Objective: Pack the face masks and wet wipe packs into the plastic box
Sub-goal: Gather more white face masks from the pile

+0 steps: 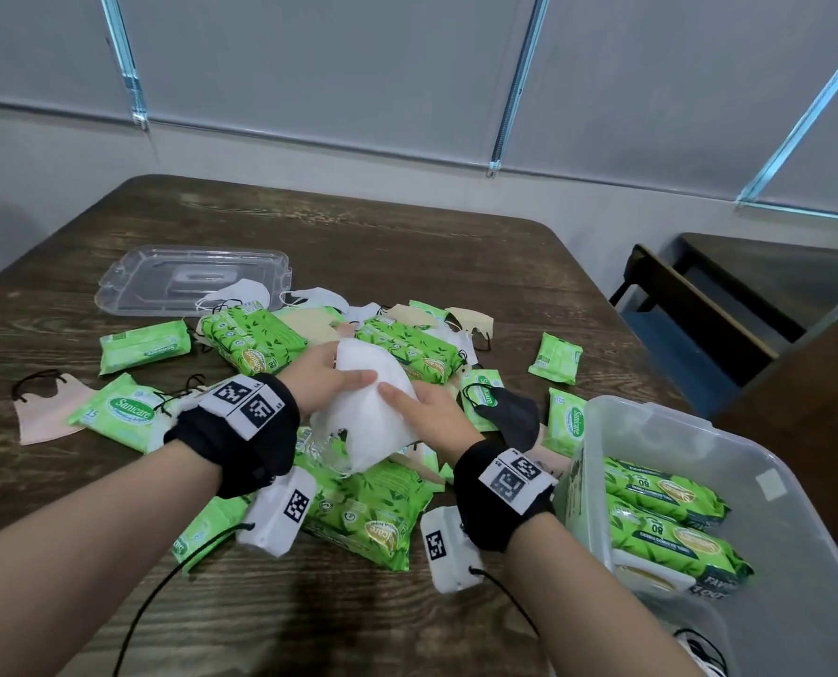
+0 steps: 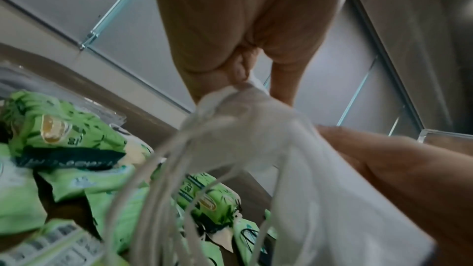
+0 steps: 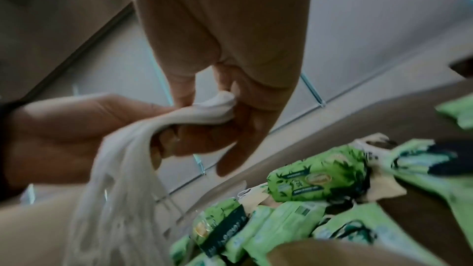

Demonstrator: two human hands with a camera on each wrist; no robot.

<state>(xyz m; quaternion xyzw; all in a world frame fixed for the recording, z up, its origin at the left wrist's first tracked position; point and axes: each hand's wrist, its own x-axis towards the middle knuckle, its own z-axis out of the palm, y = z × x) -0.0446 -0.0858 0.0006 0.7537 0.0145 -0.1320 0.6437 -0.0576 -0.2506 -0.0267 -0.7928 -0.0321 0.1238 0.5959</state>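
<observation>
Both hands, left [image 1: 326,378] and right [image 1: 424,408], grip white masks [image 1: 368,417] above counter [image 1: 407,237] pile. Step: gathering masks. Next: carry right, drop into box [image 1: 797,481] beside wipe packs [image 1: 666,491].

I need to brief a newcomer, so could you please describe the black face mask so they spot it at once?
Start at the clear plastic box on the table's right. Just left of its near wall lies the black face mask, atop small green wet wipe packs. It is the only black mask; the others are white, beige or pink.
</observation>
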